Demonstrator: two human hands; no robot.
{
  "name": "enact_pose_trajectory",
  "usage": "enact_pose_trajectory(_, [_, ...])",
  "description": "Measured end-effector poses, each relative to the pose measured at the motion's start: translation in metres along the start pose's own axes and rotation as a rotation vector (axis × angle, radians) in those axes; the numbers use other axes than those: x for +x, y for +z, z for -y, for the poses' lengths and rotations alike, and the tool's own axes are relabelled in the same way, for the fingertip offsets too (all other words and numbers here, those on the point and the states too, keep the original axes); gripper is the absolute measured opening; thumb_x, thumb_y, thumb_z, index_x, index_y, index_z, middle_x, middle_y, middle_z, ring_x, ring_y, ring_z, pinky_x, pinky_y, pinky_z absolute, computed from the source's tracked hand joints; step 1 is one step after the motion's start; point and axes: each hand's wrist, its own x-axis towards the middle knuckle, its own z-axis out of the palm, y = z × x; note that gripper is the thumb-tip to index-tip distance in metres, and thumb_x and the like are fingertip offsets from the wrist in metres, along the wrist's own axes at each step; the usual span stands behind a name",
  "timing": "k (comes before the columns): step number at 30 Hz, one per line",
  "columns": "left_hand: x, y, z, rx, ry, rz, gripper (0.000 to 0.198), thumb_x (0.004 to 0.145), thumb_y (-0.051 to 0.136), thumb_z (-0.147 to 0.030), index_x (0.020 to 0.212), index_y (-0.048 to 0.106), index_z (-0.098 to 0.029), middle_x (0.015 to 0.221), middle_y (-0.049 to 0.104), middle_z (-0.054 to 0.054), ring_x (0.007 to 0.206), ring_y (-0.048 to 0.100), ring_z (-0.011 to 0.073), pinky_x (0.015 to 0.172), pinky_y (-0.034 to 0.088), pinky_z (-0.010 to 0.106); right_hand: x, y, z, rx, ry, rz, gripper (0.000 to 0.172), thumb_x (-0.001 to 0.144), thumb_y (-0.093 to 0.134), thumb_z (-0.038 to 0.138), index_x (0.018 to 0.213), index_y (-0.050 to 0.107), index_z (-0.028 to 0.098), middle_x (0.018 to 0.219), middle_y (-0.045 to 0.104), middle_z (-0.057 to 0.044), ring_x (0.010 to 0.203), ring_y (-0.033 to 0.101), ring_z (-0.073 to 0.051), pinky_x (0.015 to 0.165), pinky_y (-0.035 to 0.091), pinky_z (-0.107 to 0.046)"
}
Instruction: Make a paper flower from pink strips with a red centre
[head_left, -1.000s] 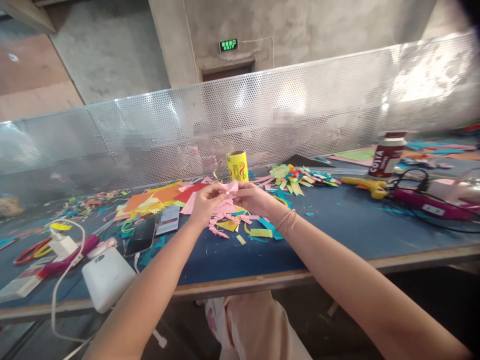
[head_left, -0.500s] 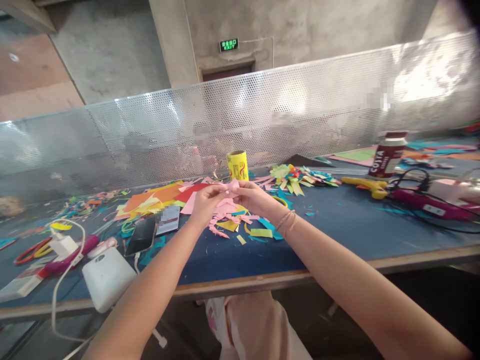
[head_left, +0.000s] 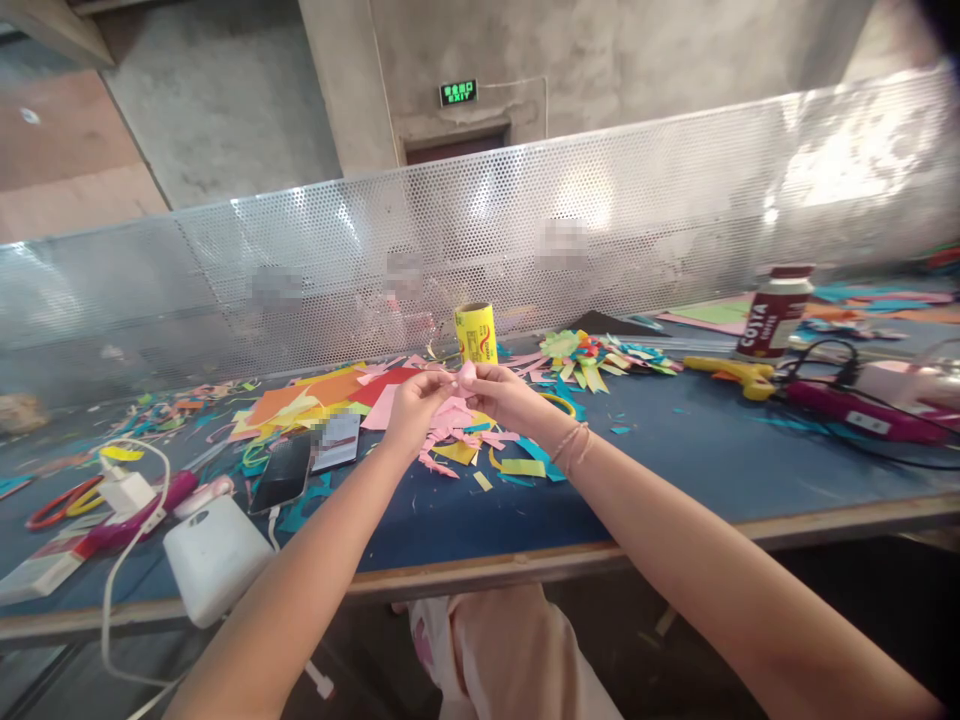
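Over the table, my left hand and my right hand meet with their fingertips pinched close together. Between them is a small folded piece of pink paper, partly hidden by the right fingers. The left thumb and forefinger are closed at its left edge. Below the hands lie pink paper strips, a pink sheet and bits of yellow and blue paper. A yellow cardboard tube stands upright just behind my hands.
Two phones, a white power bank and a purple power strip lie at left. On the right are a bunch of paper strips, yellow-handled scissors and a Costa bottle. A perforated metal screen stands behind.
The pink paper looks smaller and more folded up between my fingers, with less of it spread toward the left hand. My arms have hardly moved.
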Motion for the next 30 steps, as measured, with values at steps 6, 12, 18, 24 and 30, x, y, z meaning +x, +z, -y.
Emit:
enact_pose_trajectory(6, [0.002,0.001,-0.002,-0.17,-0.05,-0.04,0.015,0.063,0.071,-0.025,0.073,0.063,-0.017,0.078,0.063,0.001,0.072,0.058,0.0102,0.073,0.046,0.027,0.005,-0.006,-0.002,0.009,0.009,-0.062,0.017,0.065,0.071,0.026,0.072,0.058,0.017,0.063,0.051,0.003,0.054,0.044,-0.007,0.056,0.038,-0.024])
enact_pose_trajectory(12, [0.003,-0.005,0.001,0.068,0.055,-0.034,0.016,0.066,0.069,-0.029,0.075,0.064,-0.016,0.076,0.063,0.002,0.072,0.057,0.0116,0.073,0.046,0.028,0.004,-0.007,0.0,0.06,0.012,-0.07,0.015,0.068,0.069,0.026,0.074,0.058,0.017,0.065,0.05,0.002,0.059,0.046,-0.008,0.06,0.04,-0.025])
enact_pose_trajectory(18, [0.002,-0.004,-0.004,0.357,0.233,-0.069,0.012,0.072,0.063,-0.029,0.074,0.063,-0.017,0.09,0.062,0.006,0.082,0.059,0.0162,0.077,0.048,0.033,0.003,-0.007,0.0,0.091,0.009,-0.051,0.012,0.069,0.068,0.024,0.074,0.059,0.017,0.068,0.05,0.002,0.062,0.046,-0.007,0.062,0.041,-0.023])
enact_pose_trajectory(24, [0.0,-0.002,-0.008,0.593,0.455,-0.075,0.004,0.074,0.061,-0.022,0.071,0.062,-0.018,0.088,0.062,0.006,0.091,0.058,0.0184,0.084,0.047,0.039,0.003,-0.007,-0.002,0.081,-0.009,-0.068,0.013,0.07,0.068,0.025,0.074,0.059,0.017,0.07,0.052,0.001,0.063,0.048,-0.007,0.062,0.042,-0.022])
enact_pose_trajectory(30, [-0.003,-0.001,-0.011,0.605,0.474,-0.085,0.005,0.074,0.059,-0.021,0.071,0.062,-0.019,0.084,0.065,0.006,0.085,0.059,0.0181,0.081,0.047,0.036,0.004,-0.005,-0.003,0.082,-0.02,-0.078,0.015,0.067,0.07,0.024,0.072,0.059,0.017,0.072,0.055,0.0,0.065,0.051,-0.008,0.065,0.044,-0.023])
